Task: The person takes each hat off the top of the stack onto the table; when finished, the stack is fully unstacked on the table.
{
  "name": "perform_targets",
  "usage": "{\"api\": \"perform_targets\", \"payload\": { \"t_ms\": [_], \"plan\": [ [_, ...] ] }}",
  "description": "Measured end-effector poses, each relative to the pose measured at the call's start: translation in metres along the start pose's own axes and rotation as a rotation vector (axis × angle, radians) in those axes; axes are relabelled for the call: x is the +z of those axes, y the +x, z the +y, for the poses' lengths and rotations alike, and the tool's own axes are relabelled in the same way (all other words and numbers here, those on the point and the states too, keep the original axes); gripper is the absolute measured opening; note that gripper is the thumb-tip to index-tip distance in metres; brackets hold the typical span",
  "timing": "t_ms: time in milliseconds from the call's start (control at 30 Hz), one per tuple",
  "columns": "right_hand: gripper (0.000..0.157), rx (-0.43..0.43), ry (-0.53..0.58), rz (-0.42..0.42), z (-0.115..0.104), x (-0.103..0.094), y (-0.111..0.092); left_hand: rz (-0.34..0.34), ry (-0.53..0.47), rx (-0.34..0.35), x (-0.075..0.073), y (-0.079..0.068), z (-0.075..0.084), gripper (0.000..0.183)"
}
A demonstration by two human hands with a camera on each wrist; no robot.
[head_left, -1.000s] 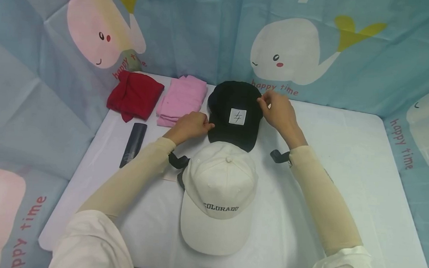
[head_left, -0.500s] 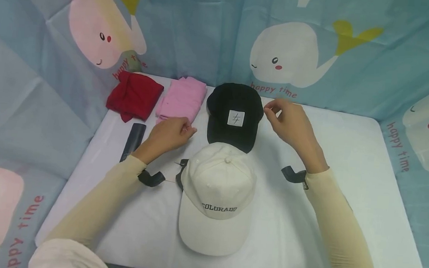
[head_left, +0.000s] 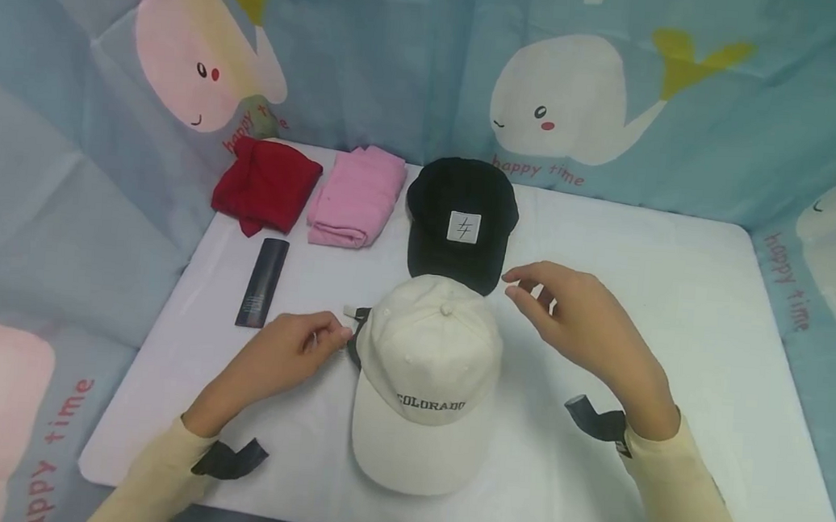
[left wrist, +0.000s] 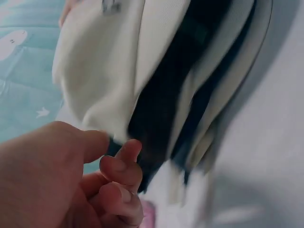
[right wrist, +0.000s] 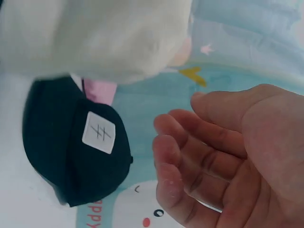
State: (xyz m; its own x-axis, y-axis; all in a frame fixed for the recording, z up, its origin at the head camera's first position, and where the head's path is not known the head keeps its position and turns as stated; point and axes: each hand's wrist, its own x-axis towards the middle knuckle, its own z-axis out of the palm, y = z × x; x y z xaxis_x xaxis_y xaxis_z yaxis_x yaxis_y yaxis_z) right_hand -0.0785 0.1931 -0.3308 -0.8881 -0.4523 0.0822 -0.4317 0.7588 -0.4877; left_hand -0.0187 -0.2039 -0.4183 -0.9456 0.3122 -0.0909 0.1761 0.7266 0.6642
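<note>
A cream cap (head_left: 428,375) lettered COLORADO sits on the table with its brim toward me. My left hand (head_left: 272,364) is at its left side, fingertips right by the dark back strap. In the left wrist view the left fingers (left wrist: 118,171) are loosely bent beside the strap (left wrist: 164,104). Beyond the cream cap lies a black cap (head_left: 433,197) with a white square patch, brim also toward me. My right hand (head_left: 588,321) hovers to the right of both caps, fingers relaxed. In the right wrist view that hand (right wrist: 228,156) holds nothing.
A folded red cloth (head_left: 266,186) and a folded pink cloth (head_left: 357,196) lie in a row left of the black cap. In front of the red one is a dark flat case (head_left: 262,282). A whale-print curtain (head_left: 373,64) surrounds the white table (head_left: 650,269).
Both hands have left the black cap and come back toward me: the left down to the cream cap's strap, the right out to the right of the caps. Both caps stay put.
</note>
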Motion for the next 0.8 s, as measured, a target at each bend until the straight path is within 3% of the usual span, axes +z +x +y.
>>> {"api": "perform_targets", "payload": {
  "t_ms": [167,267,500,800],
  "plan": [
    [0.027,-0.001,0.025,-0.028,-0.005,0.017,-0.02,-0.05,-0.064,-0.012,0.023,-0.032,0.009,0.029],
    [0.029,0.007,0.037,-0.035,-0.007,0.025,-0.027,-0.058,-0.065,-0.029,0.03,-0.044,0.016,0.026],
    [0.028,0.043,0.038,-0.008,-0.008,0.036,-0.035,-0.115,-0.092,-0.05,0.04,-0.049,0.031,0.024],
    [0.015,0.033,0.059,0.041,-0.009,0.051,-0.033,-0.124,-0.107,-0.066,0.043,-0.05,0.027,0.025]
  ]
}}
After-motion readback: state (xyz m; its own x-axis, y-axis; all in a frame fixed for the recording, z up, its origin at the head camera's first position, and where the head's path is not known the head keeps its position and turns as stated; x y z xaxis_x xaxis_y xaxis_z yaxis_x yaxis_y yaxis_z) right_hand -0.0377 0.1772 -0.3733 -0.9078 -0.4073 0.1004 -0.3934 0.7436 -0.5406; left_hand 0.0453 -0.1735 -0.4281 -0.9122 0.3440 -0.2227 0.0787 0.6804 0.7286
